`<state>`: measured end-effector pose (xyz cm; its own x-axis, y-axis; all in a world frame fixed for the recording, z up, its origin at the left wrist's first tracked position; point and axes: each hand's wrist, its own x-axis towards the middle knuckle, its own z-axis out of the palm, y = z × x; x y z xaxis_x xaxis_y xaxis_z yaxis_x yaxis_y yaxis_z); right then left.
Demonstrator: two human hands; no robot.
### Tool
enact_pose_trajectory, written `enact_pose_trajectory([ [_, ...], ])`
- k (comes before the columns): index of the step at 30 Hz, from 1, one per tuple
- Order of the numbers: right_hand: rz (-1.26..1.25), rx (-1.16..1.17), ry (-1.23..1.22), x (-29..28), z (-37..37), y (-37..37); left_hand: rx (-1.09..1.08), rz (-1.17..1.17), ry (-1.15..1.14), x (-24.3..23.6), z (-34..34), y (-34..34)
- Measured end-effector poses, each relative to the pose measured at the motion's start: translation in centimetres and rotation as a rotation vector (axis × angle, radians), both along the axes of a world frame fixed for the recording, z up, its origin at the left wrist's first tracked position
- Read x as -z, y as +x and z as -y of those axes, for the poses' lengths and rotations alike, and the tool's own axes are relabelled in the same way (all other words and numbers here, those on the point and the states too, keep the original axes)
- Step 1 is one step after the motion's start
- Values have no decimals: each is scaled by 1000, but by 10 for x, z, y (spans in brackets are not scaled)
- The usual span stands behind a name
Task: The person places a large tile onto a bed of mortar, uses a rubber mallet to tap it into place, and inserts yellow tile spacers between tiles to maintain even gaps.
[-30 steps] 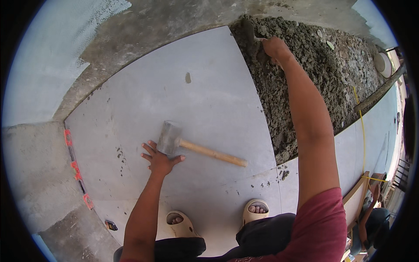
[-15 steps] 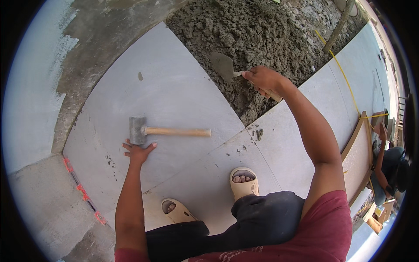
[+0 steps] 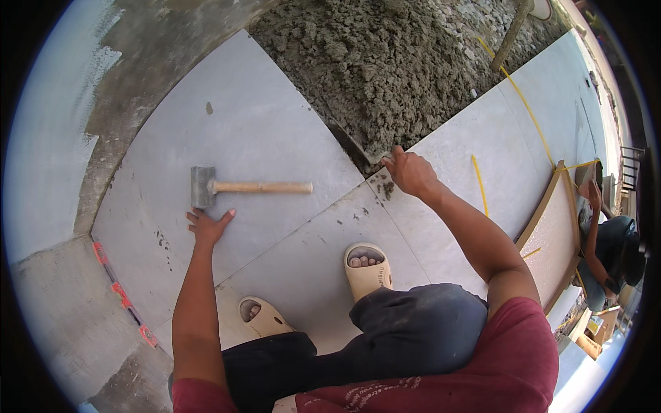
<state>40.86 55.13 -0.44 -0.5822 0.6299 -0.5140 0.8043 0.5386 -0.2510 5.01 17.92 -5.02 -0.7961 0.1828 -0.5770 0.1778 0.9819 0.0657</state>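
Note:
My left hand [image 3: 209,224] rests spread on a large pale grey tile [image 3: 234,124], just below the head of a rubber mallet [image 3: 203,186] with a wooden handle. My right hand [image 3: 413,172] grips a trowel [image 3: 357,148], whose blade is down in the grey mortar bed [image 3: 375,65] at the corner where the tiles meet. Specks of mortar lie on the tile joint beside it.
A wall [image 3: 55,138] runs along the left, with a red spirit level [image 3: 120,294] near its foot. At right are yellow straps [image 3: 480,186], a leaning board [image 3: 549,241], a pole [image 3: 509,38] and another person [image 3: 609,261] crouching.
My right hand with the trowel has come down from the back of the mortar to the near corner. The view has turned; my left hand stays spread by the mallet.

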Motion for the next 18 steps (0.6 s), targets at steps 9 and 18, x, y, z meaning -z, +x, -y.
enact_pose_trajectory([
  [9, -287, 157, 465, 15, -61, 53, 40, 22, -70, 5, -3, 9],
  [18, -481, -277, 514, -2, 7, -47, -66, 62, -92, -26, -6, 21],
])
